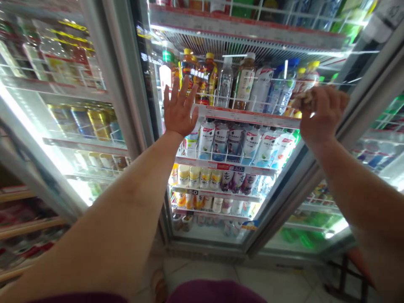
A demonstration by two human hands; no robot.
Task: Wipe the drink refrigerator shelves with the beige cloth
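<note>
My left hand (179, 111) is open with fingers spread, raised in front of the left end of a drinks fridge shelf (249, 116), close to dark tea bottles (205, 78). My right hand (325, 113) is closed around a crumpled brownish wad (305, 100), cloth or paper, I cannot tell which. It hovers at the right end of the same shelf, beside blue-capped bottles (285, 86). Below both hands stands a row of white-labelled bottles (221, 141).
The fridge's glass door (315, 176) hangs open on the right. A closed glass fridge with cans (82, 122) stands on the left. Wooden shelves (19, 227) sit at lower left, a dark-framed stand (347, 273) at lower right on the pale tiled floor (271, 282).
</note>
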